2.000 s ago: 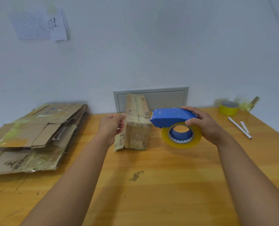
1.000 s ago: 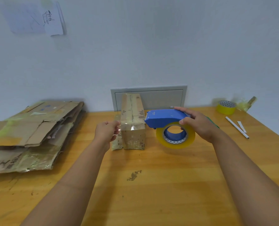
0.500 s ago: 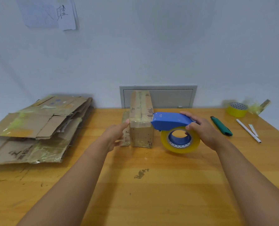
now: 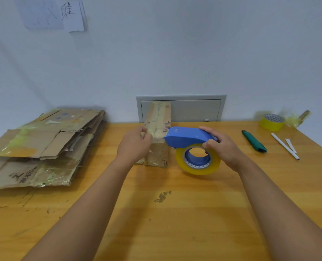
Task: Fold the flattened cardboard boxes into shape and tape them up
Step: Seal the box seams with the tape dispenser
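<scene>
Right hand [image 4: 223,147] grasps the blue tape dispenser [image 4: 188,137], its nose against the folded cardboard box [image 4: 159,132] standing mid-counter [image 4: 175,213]; left hand [image 4: 134,146] pinches the box's left edge. Flattened cardboard boxes [image 4: 41,144] lie stacked well left of the box.

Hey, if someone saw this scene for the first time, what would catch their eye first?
Likely the blue tape dispenser with its yellow roll, held by the right hand at table centre, nose against the narrow cardboard box that the left hand pinches. Next, the stack of flattened cardboard boxes at the left.
</scene>
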